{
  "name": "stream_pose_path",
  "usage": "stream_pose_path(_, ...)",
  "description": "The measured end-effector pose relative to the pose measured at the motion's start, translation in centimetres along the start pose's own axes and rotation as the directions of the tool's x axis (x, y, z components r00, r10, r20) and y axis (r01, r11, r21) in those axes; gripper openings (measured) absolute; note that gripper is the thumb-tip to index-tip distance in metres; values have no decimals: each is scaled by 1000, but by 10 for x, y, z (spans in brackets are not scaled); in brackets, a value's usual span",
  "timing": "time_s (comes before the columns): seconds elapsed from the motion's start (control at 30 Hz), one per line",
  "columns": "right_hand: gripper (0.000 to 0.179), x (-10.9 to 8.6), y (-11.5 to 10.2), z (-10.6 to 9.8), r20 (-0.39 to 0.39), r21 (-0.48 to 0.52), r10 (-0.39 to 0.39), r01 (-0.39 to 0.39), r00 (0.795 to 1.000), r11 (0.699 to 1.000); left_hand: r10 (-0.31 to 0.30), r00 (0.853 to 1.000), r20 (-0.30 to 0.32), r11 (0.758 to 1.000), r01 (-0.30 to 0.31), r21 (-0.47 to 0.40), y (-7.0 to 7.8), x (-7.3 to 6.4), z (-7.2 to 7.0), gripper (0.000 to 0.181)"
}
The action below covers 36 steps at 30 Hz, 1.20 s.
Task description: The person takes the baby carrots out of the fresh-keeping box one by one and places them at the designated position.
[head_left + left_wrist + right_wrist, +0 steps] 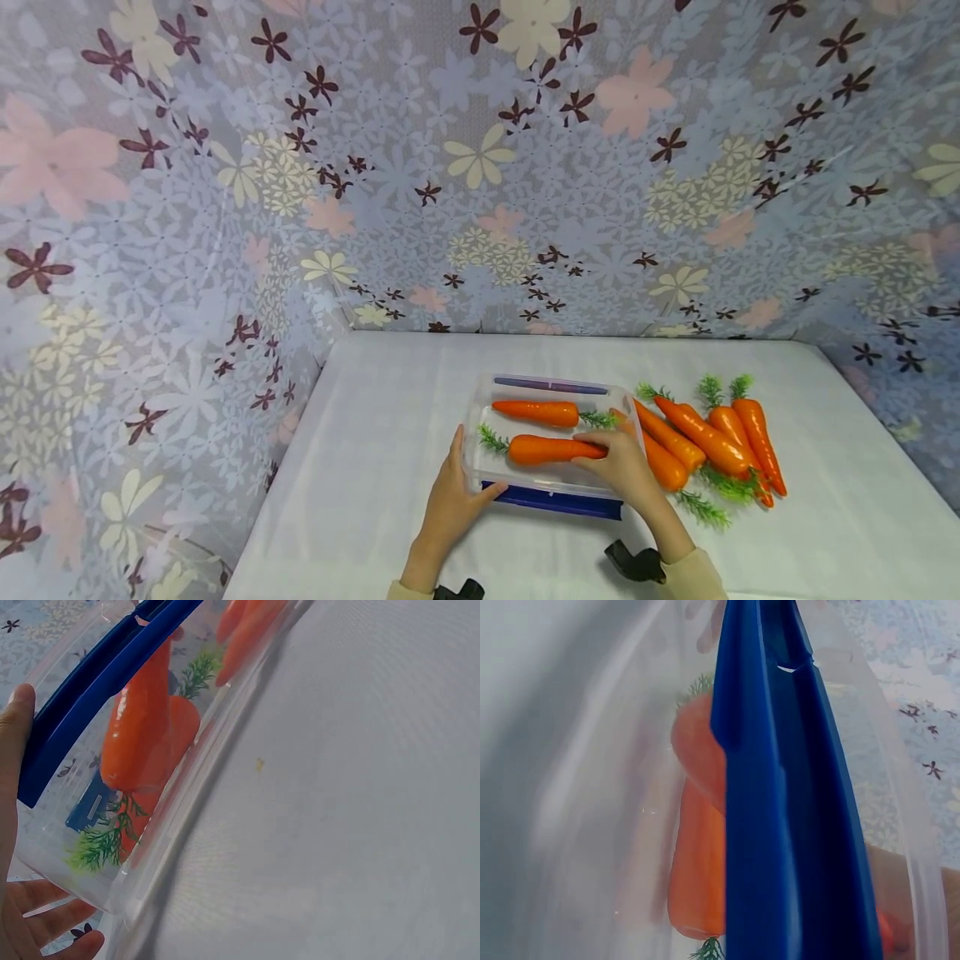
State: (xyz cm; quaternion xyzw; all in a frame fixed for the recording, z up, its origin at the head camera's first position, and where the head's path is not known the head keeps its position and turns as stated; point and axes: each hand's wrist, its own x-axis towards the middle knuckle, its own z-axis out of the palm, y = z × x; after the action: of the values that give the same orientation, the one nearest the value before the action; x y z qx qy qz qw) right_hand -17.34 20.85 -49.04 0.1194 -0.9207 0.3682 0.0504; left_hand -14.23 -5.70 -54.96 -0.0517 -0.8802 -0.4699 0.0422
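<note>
A clear plastic container (555, 482) with blue clips stands on the table, a front clip (555, 500) hanging down. My left hand (453, 500) holds its left front corner, thumb by the clip and fingers along the left wall. Over the right rim reaches my right hand (628, 468), pinching an orange carrot (543, 450) by its thin end inside the container; its green top points left. Behind lies another carrot (536, 413), its top to the right. In the right wrist view the blue clip (802, 795) hides most of that hand.
Right of the container, several carrots (708, 437) with green tops lie heaped on the white-covered table (375, 433), the nearest close to its right wall. Floral cloth (480, 208) hangs behind and at the sides.
</note>
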Motion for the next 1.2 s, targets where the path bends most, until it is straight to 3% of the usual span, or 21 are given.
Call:
stream_pose_path(0.27, 32, -3, 5, -1, -199, 122, -33, 58, 979, 991, -8, 1000, 4, 1000, 8, -3, 1, 1, 2, 110)
stream_pose_path(0.5, 33, -2, -3, -7, -347, 300, 74, 35, 935, 953, -9, 1000, -21, 1000, 9, 8, 0, 0, 0, 110)
stream_pose_path(0.73, 37, -9, -8, -31, -407, 532, 287, -31, 867, 846, -23, 999, -24, 1000, 23, -2, 0, -2, 2, 110)
stream_pose_path(0.9, 36, -15, -6, -49, -461, 581, 371, -42, 806, 813, -29, 999, -33, 1000, 29, 12, -1, -5, 2, 109)
stream_pose_path(1.07, 37, -23, -1, -63, -522, 608, 430, -33, 737, 793, -18, 999, -26, 1000, 18, 12, -1, -5, 1, 109)
stream_pose_path(1.13, 37, -26, 3, -68, -560, 591, 429, -20, 709, 806, -7, 1000, -27, 1000, 8, 16, -1, -4, 1, 109)
stream_pose_path(1.2, 37, -28, 8, -73, -572, 613, 458, -17, 681, 790, 1, 1000, -25, 1000, -1, 6, 0, -4, 1, 109)
